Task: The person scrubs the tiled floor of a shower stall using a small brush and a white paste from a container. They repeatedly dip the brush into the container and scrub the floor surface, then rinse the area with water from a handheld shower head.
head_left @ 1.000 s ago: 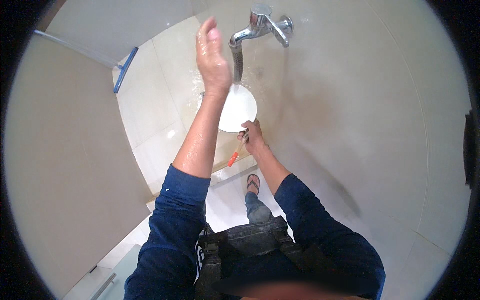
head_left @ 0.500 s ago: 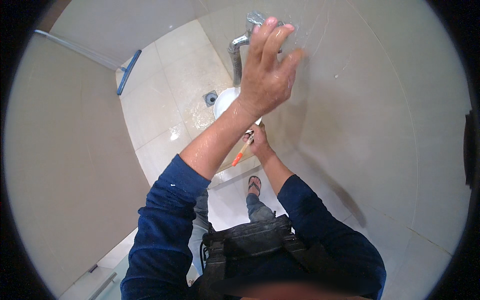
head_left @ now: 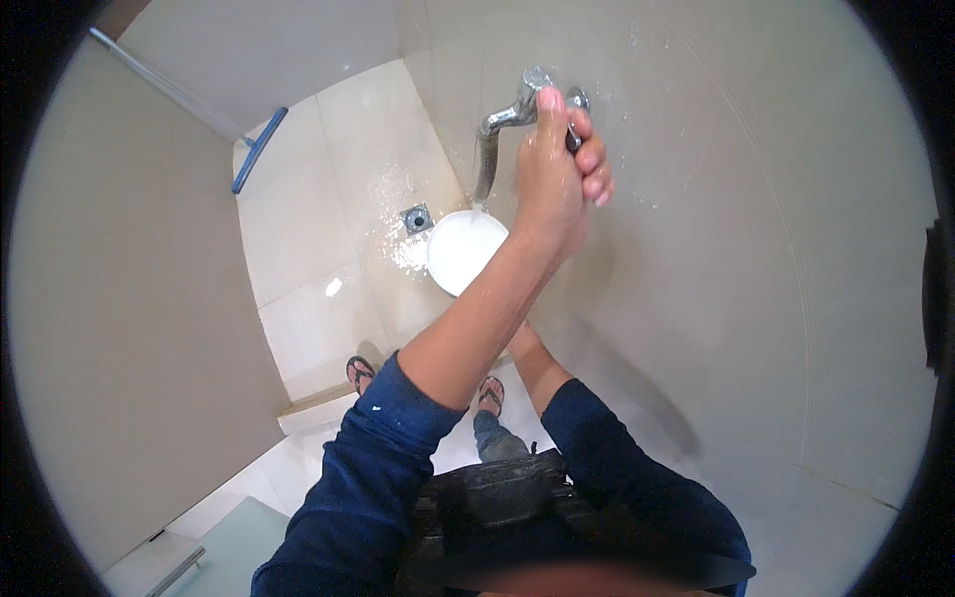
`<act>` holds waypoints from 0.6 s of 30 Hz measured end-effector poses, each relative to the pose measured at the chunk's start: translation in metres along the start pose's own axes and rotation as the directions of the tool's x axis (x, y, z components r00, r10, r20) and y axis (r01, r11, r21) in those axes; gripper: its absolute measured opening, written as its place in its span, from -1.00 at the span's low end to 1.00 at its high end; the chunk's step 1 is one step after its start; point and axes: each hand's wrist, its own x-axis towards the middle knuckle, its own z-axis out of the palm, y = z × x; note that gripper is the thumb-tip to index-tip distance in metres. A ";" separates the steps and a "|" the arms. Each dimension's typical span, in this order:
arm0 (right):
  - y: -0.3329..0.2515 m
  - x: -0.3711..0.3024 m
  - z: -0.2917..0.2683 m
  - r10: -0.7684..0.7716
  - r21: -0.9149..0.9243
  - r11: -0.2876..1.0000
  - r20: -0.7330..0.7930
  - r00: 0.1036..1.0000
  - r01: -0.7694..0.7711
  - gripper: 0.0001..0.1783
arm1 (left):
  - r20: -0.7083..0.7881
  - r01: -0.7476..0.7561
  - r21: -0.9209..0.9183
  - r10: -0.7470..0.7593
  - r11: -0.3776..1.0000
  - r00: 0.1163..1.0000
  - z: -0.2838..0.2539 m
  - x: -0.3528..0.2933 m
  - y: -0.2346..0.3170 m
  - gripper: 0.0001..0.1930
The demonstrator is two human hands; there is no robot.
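Closest to the camera, a dark pouch (head_left: 502,497) hung at the person's waist, and two blue sleeves (head_left: 368,468) ran up from the lower edge, pushed back above the wrists, most likely to keep the cloth out of the spray. Below them, sandalled feet (head_left: 361,371) stood at the near edge of the wet floor (head_left: 298,249), just past a low step. The right forearm reached forward under the left one, and the right hand was hidden behind that arm, so whether its fingers were loose or clenched could not be told. Further out, a white bowl (head_left: 466,251) sat on the floor against the foot of the wall, right under the spout, placed there, it seemed, to catch the falling water; a small drain (head_left: 417,218) lay just beside it on the far side. Higher up, the left hand (head_left: 555,169) was raised to the metal tap (head_left: 507,114) on the tiled wall (head_left: 746,249), its fingers curled tight around the handle in a firm grasp, a grip suited to turning it. A stream of water ran down from the spout towards the bowl. Farthest away, a blue squeegee head (head_left: 259,149) rested in the far left corner of the floor, its pale handle leaning up along the wall.
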 end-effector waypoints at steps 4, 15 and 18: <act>-0.013 -0.002 -0.003 0.088 0.028 0.996 0.000 0.996 -0.088 -0.60 | 0.002 -0.134 0.594 0.165 0.793 0.986 -0.036 -0.048 -0.041 -0.61; -0.027 -0.062 0.028 0.303 0.134 0.949 -0.122 0.945 -0.287 -0.79 | 0.495 -0.801 0.580 0.718 0.146 0.490 0.117 0.019 -0.016 -0.28; -0.030 -0.089 0.036 0.079 -0.106 0.990 -0.144 0.986 -0.095 -0.82 | 0.487 -0.762 0.634 0.697 0.132 0.526 0.095 0.032 -0.032 -0.28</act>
